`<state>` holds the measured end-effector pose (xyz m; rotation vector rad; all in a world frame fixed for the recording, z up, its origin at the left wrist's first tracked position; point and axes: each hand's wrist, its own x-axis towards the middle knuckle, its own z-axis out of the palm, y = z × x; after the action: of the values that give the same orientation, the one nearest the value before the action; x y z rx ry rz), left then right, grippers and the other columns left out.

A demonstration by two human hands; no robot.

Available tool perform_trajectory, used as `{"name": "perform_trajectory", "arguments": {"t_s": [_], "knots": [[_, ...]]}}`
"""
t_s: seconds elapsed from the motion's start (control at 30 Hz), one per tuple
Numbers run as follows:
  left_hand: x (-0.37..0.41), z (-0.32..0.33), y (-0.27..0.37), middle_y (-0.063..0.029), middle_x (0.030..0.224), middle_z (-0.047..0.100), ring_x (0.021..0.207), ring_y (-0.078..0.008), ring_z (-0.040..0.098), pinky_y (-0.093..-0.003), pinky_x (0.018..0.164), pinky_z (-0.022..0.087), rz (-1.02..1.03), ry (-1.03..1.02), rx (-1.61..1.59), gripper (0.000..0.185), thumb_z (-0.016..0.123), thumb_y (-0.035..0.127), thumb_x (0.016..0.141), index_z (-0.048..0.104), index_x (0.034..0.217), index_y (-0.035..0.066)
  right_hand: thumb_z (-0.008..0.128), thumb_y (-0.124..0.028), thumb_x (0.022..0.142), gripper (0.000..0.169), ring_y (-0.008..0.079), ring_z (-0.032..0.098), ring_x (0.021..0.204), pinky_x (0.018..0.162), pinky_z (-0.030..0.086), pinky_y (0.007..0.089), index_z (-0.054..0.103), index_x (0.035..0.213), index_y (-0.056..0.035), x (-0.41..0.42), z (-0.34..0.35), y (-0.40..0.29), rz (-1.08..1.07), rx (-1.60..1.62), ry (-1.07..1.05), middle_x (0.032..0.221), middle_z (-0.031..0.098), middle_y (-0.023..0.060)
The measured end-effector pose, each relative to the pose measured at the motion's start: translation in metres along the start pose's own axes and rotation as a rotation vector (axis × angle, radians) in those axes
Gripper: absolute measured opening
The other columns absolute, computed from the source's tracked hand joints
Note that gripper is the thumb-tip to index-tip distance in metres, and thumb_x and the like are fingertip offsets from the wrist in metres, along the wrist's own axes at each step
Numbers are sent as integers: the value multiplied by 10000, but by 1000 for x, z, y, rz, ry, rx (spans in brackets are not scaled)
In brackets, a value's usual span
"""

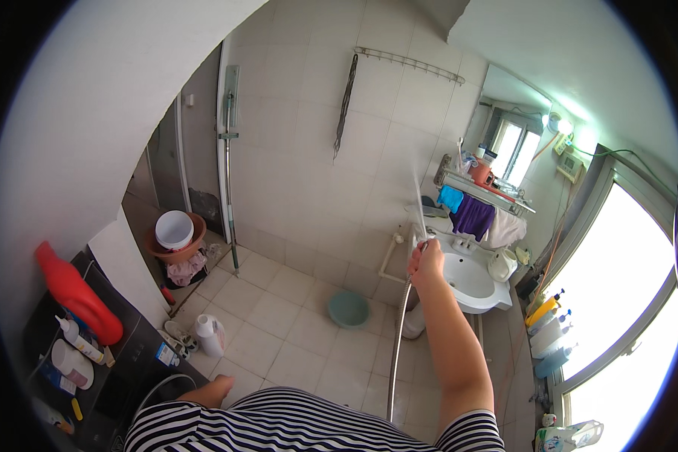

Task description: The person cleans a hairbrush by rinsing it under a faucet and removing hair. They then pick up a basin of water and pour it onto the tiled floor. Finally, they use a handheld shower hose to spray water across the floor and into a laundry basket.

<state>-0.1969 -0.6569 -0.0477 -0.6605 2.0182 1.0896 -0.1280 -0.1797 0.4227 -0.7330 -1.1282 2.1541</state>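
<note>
My right hand (427, 261) is closed around a spray nozzle (425, 245) at the end of a flexible metal hose (398, 344), which hangs down past my striped shirt. A thin jet of water (418, 198) shoots from the nozzle up towards the tiled wall (339, 169). Behind the hand is a white washbasin (472, 291) with a faucet (464, 244). My left hand (221, 387) is low at the left, near the black washing machine (130, 361); its fingers are partly out of sight, and nothing shows in it.
A green basin (348, 309), a white bottle (209, 335) and shoes (182, 337) stand on the floor. Stacked basins (175, 230) are by the doorway. Cloths (472, 217) hang from a shelf under the mirror (507, 124). Pump bottles (548, 333) line the windowsill.
</note>
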Motion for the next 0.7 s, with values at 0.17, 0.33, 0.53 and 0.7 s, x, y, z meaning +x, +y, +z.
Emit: {"name": "perform_trajectory", "arguments": {"t_s": [0.17, 0.33, 0.53, 0.7], "knots": [[60, -15, -32, -39, 510, 448, 374, -186, 388, -365, 332, 302, -14, -239, -118, 225, 462, 281, 764, 481, 636, 97, 351, -227, 727, 148, 106, 264, 349, 320, 173, 240, 401, 660, -105, -5, 13, -1, -36, -47, -2, 464, 328, -4], [-8, 16, 31, -36, 490, 418, 347, -155, 353, -300, 308, 269, 182, -232, -265, 191, 480, 240, 752, 478, 635, 89, 366, -243, 736, 155, 104, 253, 339, 315, 170, 248, 406, 680, -105, 4, 6, 18, 5, -224, -59, 467, 336, 2], [-54, 22, 114, -19, 605, 486, 456, -109, 413, -250, 355, 308, 433, -221, -419, 148, 485, 237, 785, 482, 722, 103, 368, -243, 732, 165, 112, 269, 337, 310, 200, 249, 412, 664, -100, -2, 19, 58, 33, -315, -112, 461, 337, 3], [-93, 19, 150, 17, 733, 523, 627, -84, 465, -244, 527, 375, 479, -242, -516, 148, 512, 252, 782, 459, 869, 145, 359, -235, 730, 159, 107, 272, 353, 321, 206, 245, 410, 677, -93, -11, 23, 70, 85, -378, -120, 467, 330, -2]]}}
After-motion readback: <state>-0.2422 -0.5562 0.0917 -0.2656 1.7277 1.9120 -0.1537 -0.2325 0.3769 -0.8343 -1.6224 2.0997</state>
